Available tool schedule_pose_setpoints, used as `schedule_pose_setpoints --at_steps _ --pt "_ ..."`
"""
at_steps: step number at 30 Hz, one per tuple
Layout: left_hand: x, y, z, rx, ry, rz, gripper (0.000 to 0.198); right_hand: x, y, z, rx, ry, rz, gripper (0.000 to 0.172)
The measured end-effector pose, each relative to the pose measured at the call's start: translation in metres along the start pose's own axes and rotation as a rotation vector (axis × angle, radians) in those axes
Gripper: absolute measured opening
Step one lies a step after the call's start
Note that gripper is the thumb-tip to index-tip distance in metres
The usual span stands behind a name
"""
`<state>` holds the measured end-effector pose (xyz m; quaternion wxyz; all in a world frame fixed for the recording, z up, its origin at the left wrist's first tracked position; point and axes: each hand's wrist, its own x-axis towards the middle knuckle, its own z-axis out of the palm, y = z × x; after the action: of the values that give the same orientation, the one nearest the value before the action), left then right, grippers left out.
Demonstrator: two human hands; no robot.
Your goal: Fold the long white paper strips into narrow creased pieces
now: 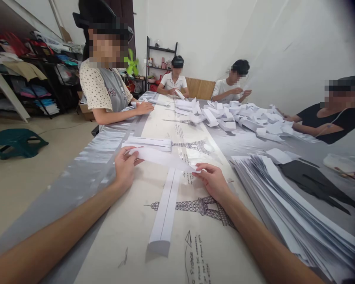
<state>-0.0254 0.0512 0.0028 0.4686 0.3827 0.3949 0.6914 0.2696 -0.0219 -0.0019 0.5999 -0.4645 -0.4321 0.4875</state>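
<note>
A long white paper strip (162,157) lies crosswise in front of me, held at both ends. My left hand (124,167) pinches its left end with thumb and fingers closed on the paper. My right hand (213,181) pinches the right end the same way. Under the strip, a folded white paper strip (165,215) runs toward me along the table (130,236), which is covered by a cloth printed with Eiffel towers. Two more folded strips (150,142) lie just beyond my left hand.
A fanned stack of flat white sheets (290,209) fills the table to my right. A heap of folded paper pieces (233,118) lies farther back. Several other people sit around the table. A green stool (16,142) and cluttered shelves (41,75) stand at the left.
</note>
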Motion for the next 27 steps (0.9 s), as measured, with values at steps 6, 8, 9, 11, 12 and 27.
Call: schedule_pose_setpoints --at_steps 6,8,9,11,12,27 --pt "-0.001 0.001 0.004 -0.163 -0.048 -0.163 0.046 -0.009 0.004 0.012 0.004 0.036 -0.003 0.011" --pt "-0.006 0.003 0.007 -0.107 -0.196 -0.200 0.041 -0.016 0.004 0.022 -0.008 0.038 0.005 0.008" --pt "-0.009 0.004 0.008 -0.049 -0.279 -0.210 0.039 -0.020 0.004 0.026 -0.020 0.020 0.003 0.007" --pt "-0.013 0.006 0.008 0.066 -0.416 -0.214 0.036 -0.027 0.001 0.033 -0.054 -0.088 0.003 0.004" --pt "-0.014 0.007 0.007 0.100 -0.460 -0.208 0.036 -0.029 -0.001 0.035 -0.073 -0.165 0.008 0.003" --pt "-0.059 0.021 0.028 0.262 -0.749 -0.162 0.023 -0.046 -0.013 0.052 -0.225 -0.329 0.056 0.045"
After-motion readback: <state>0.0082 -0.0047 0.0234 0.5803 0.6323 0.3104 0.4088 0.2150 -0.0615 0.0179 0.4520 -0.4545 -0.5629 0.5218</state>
